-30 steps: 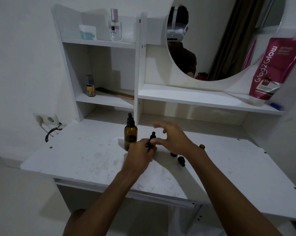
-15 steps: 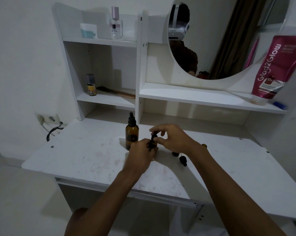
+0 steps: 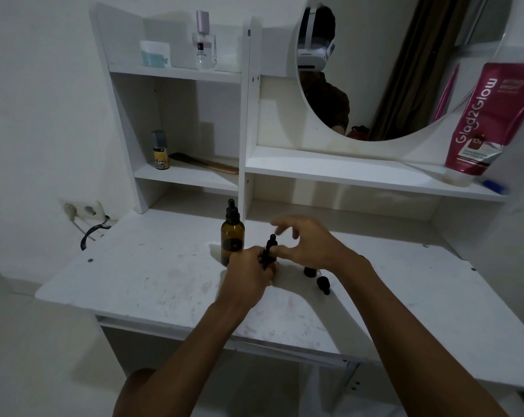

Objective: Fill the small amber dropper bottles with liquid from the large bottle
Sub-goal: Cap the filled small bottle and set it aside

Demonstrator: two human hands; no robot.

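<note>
The large amber bottle [image 3: 232,239] with a black dropper cap stands upright on the white desk [image 3: 152,275]. Just right of it, my left hand [image 3: 248,273] is closed around a small amber dropper bottle; only its black dropper top [image 3: 271,245] shows above my fingers. My right hand [image 3: 310,245] hovers beside that top with fingers spread, and the thumb tip is close to the cap's collar. A second small bottle [image 3: 310,271] stands half hidden under my right wrist. A loose black dropper cap [image 3: 323,285] lies on the desk beside it.
Shelves rise behind the desk with a perfume bottle [image 3: 205,40], a small yellow-labelled bottle [image 3: 160,150] and a comb [image 3: 205,164]. A round mirror [image 3: 405,64] and a pink tube [image 3: 489,118] are at the right. A wall socket with a black cable [image 3: 89,230] is at the left.
My right hand pinched the small bottle's dropper top half a second ago; its fingers have now lifted and spread. My left hand has kept its hold on the small bottle.
</note>
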